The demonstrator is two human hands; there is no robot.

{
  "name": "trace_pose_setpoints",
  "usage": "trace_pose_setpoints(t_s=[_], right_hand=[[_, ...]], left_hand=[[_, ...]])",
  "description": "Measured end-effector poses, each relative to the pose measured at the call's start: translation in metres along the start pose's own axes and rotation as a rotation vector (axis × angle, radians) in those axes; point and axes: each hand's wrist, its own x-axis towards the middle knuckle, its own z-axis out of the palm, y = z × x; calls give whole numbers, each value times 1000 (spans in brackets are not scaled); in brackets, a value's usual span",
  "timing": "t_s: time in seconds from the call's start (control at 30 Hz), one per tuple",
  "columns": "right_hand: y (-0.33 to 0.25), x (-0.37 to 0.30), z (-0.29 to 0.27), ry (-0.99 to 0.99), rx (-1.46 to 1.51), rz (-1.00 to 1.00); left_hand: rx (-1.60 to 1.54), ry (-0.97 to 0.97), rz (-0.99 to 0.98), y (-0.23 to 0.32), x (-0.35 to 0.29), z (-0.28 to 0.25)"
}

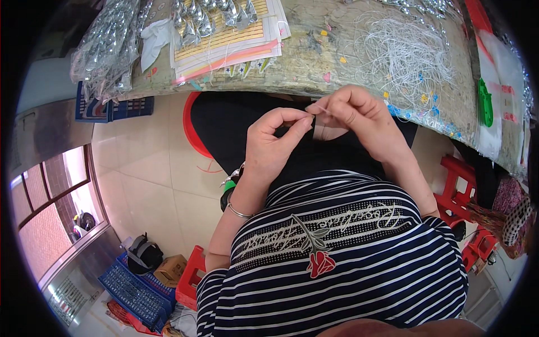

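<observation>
My left hand [272, 140] is closed in a pinch, thumb tip against forefinger, just past the table's near edge and above my lap. What lies between those fingertips is too small to make out. Close beside it, my right hand [362, 115] is pinched too, and a short, thin piece of white string [321, 107] shows at its fingertips. The two hands' fingertips almost meet. On the table beyond my right hand lies a loose, tangled heap of white string [407, 53]. Silver twisted ornaments [213, 19] rest on a stack of printed cards [230, 50] at the far left.
The worn table [311, 67] carries clear bags of silver pieces [106, 53], scattered coloured scraps and a green plastic tool [485, 104] at right. Red stools [193, 278] stand around me. Blue crates [137, 292] and a cardboard box [171, 271] sit behind on the left.
</observation>
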Motion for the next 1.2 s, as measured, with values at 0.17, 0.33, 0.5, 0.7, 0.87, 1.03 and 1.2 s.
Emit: trace_pose_setpoints(t_s=[0.17, 0.33, 0.5, 0.7, 0.87, 1.03, 1.2], right_hand=[[2, 4, 8, 43, -818, -510], [7, 5, 15, 72, -1222, -785], [7, 5, 15, 11, -1268, -782], [6, 5, 17, -8, -1215, -752], [6, 4, 16, 53, -1120, -748], [16, 7, 9, 114, -930, -514], [18, 13, 7, 80, -793, -421]], left_hand=[[-24, -22, 28, 1, 0, 0], [-174, -19, -67, 3, -1, 2], [-281, -49, -126, 4, 2, -2], [-326, -79, -188, 2, 4, -5], [-256, -46, -102, 5, 4, -1], [-150, -5, -45, 6, 2, 3], [-34, -22, 59, 1, 3, 1]])
